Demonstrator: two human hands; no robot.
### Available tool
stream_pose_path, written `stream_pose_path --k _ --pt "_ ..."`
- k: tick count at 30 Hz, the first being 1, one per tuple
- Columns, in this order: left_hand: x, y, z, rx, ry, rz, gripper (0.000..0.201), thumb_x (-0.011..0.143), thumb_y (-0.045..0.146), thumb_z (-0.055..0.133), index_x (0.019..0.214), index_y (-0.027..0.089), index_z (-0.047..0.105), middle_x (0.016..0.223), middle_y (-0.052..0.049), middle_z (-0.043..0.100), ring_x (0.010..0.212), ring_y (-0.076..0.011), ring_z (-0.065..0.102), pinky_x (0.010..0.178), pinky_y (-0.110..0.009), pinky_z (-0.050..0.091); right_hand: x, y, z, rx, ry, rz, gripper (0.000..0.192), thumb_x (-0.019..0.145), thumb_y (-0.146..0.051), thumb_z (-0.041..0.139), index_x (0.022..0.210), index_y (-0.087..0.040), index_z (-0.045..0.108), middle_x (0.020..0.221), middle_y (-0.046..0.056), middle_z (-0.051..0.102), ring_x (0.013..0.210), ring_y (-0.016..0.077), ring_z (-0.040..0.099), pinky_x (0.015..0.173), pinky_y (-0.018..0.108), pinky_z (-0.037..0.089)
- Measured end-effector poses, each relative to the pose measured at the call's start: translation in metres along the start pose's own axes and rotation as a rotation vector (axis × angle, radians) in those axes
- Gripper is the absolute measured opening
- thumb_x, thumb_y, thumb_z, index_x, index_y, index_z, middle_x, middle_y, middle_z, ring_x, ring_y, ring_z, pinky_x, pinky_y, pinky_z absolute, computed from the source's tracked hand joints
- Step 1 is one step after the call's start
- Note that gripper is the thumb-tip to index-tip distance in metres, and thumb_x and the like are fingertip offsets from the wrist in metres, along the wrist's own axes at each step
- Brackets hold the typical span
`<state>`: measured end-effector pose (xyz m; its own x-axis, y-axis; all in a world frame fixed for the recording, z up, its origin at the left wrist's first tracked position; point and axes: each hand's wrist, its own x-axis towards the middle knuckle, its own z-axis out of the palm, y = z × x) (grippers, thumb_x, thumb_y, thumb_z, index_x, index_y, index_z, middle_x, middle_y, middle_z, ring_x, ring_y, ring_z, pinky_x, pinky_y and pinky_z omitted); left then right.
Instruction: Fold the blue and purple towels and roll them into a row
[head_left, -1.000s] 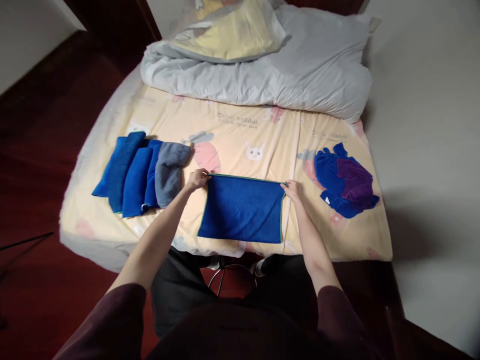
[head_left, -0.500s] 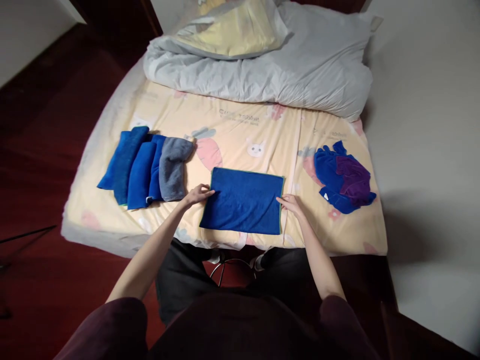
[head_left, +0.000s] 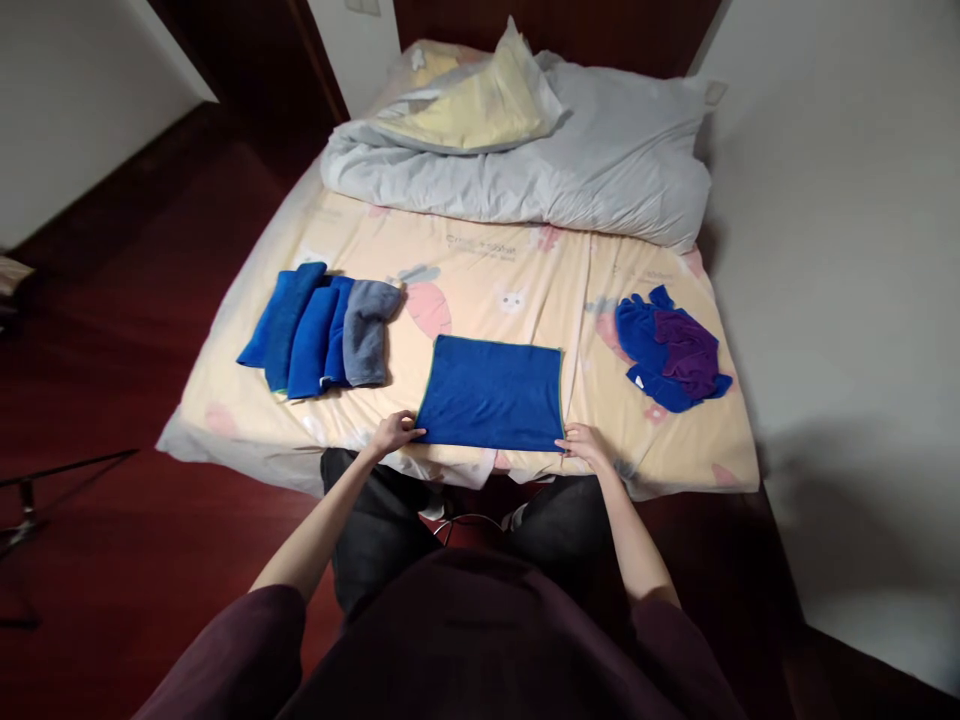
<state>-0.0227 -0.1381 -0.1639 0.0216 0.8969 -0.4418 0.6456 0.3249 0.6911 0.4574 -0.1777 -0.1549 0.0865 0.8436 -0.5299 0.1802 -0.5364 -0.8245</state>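
"Head view: your left hand [head_left: 393,433] and right hand [head_left: 586,444] pinched the lower corners of the blue cloth [head_left: 491,394], just below frame centre."

"Apparently straightening it, you probably needed an even grip next."

underside of blue cloth [head_left: 491,395] hidden, black stand [head_left: 28,497] cropped left, sheet lettering [head_left: 481,247] blurred

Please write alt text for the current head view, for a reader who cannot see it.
A person's left hand and right hand touch the near corners of a blue cloth spread on a bed. Folded cloths lie at left, a crumpled pile at right.
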Motion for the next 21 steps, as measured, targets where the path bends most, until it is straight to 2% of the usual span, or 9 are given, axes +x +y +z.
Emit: stream_pose_path --k 2,5,8,11,14,18,21 --pt "-0.005 -0.002 0.006 -0.003 0.017 0.033 0.055 0.059 0.058 0.080 0.096 0.023 0.061 0.072 0.000 0.071 0.074 -0.0236 0.070 0.070 -0.031 0.053 -0.002 0.009 0.001 -0.003 0.031 -0.042 0.050 0.058 -0.035 0.089 0.095 -0.022 0.058 0.064 -0.004 0.062 0.057 0.0177 0.066 0.052 0.030 0.058" --pt "-0.015 -0.010 0.015 -0.026 0.102 0.084 0.058 0.063 0.058 0.077 0.106 0.024 0.058 0.082 -0.001 0.072 0.076 -0.0229 0.071 0.074 -0.033 0.054 -0.008 0.024 0.004 -0.048 0.148 -0.224 0.048 0.059 -0.044 0.087 0.092 -0.021 0.061 0.071 -0.002 0.063 0.064 0.0172 0.066 0.059 0.030 0.058" --pt "-0.024 -0.018 0.020 0.017 0.173 0.122 0.053 0.066 0.060 0.074 0.101 0.021 0.063 0.089 -0.005 0.070 0.080 -0.0242 0.070 0.079 -0.036 0.054 -0.014 0.035 0.005 -0.109 0.194 -0.340 0.045 0.062 -0.052 0.084 0.086 -0.019 0.067 0.075 0.002 0.064 0.063 0.0164 0.063 0.064 0.032 0.057" --pt "-0.030 -0.021 0.020 0.060 0.145 0.149 0.049 0.066 0.061 0.073 0.093 0.019 0.070 0.093 -0.009 0.070 0.085 -0.0269 0.069 0.084 -0.039 0.054 -0.019 0.039 0.006 -0.098 0.122 -0.362 0.050 0.063 -0.053 0.082 0.095 -0.017 0.070 0.080 0.005 0.067 0.064 0.0166 0.063 0.065 0.033 0.056" --pt "-0.035 -0.019 0.021 0.055 0.140 0.189 0.048 0.066 0.055 0.074 0.099 0.020 0.072 0.098 -0.009 0.069 0.092 -0.0278 0.067 0.089 -0.040 0.054 -0.023 0.036 0.008 -0.090 0.122 -0.363 0.062 0.061 -0.051 0.083 0.111 -0.017 0.067 0.093 0.008 0.069 0.066 0.0156 0.062 0.068 0.033 0.057" --pt "-0.045 -0.012 0.024 0.015 0.196 0.272 0.040 0.074 0.039 0.064 0.110 0.022 0.070 0.103 -0.008 0.068 0.099 -0.0275 0.065 0.098 -0.043 0.051 -0.028 0.027 0.012 -0.149 0.072 -0.331 0.067 0.063 -0.041 0.081 0.124 -0.018 0.062 0.098 0.006 0.069 0.068 0.0137 0.060 0.071 0.032 0.057" --pt "-0.052 -0.007 0.025 0.008 0.253 0.293 0.035 0.078 0.032 0.056 0.109 0.023 0.070 0.107 -0.009 0.069 0.109 -0.0289 0.062 0.104 -0.046 0.048 -0.032 0.022 0.013 -0.223 0.041 -0.312 0.066 0.065 -0.034 0.077 0.127 -0.018 0.061 0.097 0.004 0.068 0.068 0.0124 0.059 0.074 0.030 0.056"
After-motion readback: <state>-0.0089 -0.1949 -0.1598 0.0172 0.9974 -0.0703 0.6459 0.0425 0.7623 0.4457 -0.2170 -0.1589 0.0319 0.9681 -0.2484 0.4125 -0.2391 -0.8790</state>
